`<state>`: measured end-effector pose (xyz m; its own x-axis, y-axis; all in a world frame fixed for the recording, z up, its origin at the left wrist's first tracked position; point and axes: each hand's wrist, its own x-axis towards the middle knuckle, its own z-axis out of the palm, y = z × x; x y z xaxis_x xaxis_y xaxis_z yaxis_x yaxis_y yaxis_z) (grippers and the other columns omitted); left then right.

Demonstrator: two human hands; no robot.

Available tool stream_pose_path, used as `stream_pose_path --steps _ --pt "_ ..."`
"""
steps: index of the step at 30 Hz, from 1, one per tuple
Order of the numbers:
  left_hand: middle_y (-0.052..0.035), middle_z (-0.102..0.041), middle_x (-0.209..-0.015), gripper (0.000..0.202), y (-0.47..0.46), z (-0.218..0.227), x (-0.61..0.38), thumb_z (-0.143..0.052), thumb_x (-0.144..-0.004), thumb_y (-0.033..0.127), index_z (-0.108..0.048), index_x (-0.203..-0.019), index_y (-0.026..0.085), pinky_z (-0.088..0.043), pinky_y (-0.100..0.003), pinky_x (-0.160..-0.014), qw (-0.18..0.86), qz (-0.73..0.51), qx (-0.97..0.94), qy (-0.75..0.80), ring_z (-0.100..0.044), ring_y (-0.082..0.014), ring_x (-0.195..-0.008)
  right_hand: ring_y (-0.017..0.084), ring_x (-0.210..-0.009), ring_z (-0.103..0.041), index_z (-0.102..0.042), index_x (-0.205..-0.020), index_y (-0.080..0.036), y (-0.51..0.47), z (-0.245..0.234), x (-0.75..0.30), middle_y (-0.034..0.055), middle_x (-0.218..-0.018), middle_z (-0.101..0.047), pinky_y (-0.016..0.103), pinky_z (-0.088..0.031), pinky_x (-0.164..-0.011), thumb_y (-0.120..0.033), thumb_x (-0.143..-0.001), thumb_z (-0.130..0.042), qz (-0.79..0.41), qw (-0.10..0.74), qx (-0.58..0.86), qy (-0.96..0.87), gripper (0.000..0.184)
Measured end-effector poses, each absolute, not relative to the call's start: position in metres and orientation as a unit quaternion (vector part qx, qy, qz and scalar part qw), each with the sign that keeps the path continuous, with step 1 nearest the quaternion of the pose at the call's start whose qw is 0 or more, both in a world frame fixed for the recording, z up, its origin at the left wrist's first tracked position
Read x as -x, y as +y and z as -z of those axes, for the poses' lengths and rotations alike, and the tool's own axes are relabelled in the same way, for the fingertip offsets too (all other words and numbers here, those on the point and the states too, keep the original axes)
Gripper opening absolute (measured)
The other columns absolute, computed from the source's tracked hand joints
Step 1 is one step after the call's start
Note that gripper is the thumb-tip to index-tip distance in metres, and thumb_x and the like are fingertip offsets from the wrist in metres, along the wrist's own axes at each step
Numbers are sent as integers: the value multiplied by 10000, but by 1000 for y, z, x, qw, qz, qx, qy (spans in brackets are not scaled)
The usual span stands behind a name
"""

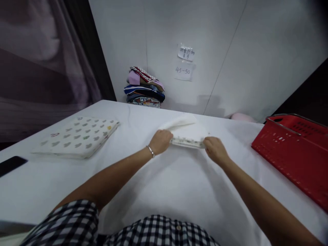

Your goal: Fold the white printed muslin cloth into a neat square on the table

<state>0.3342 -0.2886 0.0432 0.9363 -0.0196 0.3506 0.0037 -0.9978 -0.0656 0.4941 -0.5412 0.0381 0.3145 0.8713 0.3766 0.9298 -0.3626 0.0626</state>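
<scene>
Between my two hands a white folded cloth point(187, 142) with a small dark print along its near edge is lifted a little off the table. My left hand point(161, 141), with a silver bracelet at the wrist, is closed round its left end. My right hand point(214, 147) grips the right end the same way. The far part of the cloth spreads away from me, white and partly folded over. Farther left lies another folded cloth point(79, 137), white with grey, yellow, red and green printed shapes.
A white-covered table point(174, 184) stretches under my arms. On the right stands a red plastic basket point(294, 150) with a metal handle. A black phone-like slab point(11, 164) lies at the left edge. Behind the table is a stack of folded fabrics point(145, 89) against the wall.
</scene>
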Motion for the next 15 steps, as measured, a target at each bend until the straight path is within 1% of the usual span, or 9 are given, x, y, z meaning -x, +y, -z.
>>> stream_pose_path --steps 2,3,5,7,9,12,15 --pt "-102 -586 -949 176 -296 1 -325 -500 -781 146 -563 -945 163 -365 -382 -800 7 116 993 20 -503 -249 -922 250 -959 -528 -590 -909 -214 -545 2 -484 97 -993 -619 393 -408 -841 -61 -765 -372 144 78 800 -577 303" --pt "-102 -583 -976 192 -298 16 -321 -483 -790 131 -559 -962 168 -364 -383 -810 -1 116 993 16 -498 -245 -935 243 -942 -534 -589 -903 -221 -548 16 -480 91 -980 -622 385 -418 -830 -58 -760 -373 134 79 798 -582 306" --pt "-100 -579 -1019 226 -301 32 -315 -467 -795 118 -554 -996 172 -364 -384 -824 -11 122 992 10 -486 -243 -958 240 -957 -531 -585 -933 -221 -554 33 -475 87 -1014 -615 392 -423 -838 -56 -751 -373 127 86 798 -583 324" --pt "-97 -574 -1059 263 -301 35 -311 -460 -794 110 -549 -1034 175 -363 -381 -838 -20 129 991 12 -478 -239 -984 243 -1003 -517 -576 -992 -203 -561 40 -474 93 -1072 -598 414 -409 -872 -48 -743 -366 127 98 796 -583 361" --pt "-93 -570 -1086 275 -298 32 -307 -468 -805 137 -544 -1065 183 -361 -377 -855 -37 130 991 23 -476 -234 -1010 238 -1017 -512 -572 -1023 -181 -566 43 -475 98 -1081 -597 420 -400 -890 -34 -737 -360 133 118 788 -589 385" --pt "-87 -566 -1127 273 -293 27 -301 -490 -837 266 -543 -1097 203 -355 -378 -892 -74 135 987 32 -476 -228 -1053 235 -1022 -512 -580 -1037 -155 -570 46 -476 115 -1071 -601 409 -399 -897 -17 -731 -363 149 158 775 -593 400" --pt "-80 -560 -1178 310 -286 22 -300 -458 -868 377 -549 -1114 214 -335 -375 -942 -107 157 982 16 -473 -217 -1096 239 -1016 -518 -587 -1038 -145 -569 44 -474 126 -1062 -603 409 -399 -901 -18 -713 -378 151 180 772 -590 407"
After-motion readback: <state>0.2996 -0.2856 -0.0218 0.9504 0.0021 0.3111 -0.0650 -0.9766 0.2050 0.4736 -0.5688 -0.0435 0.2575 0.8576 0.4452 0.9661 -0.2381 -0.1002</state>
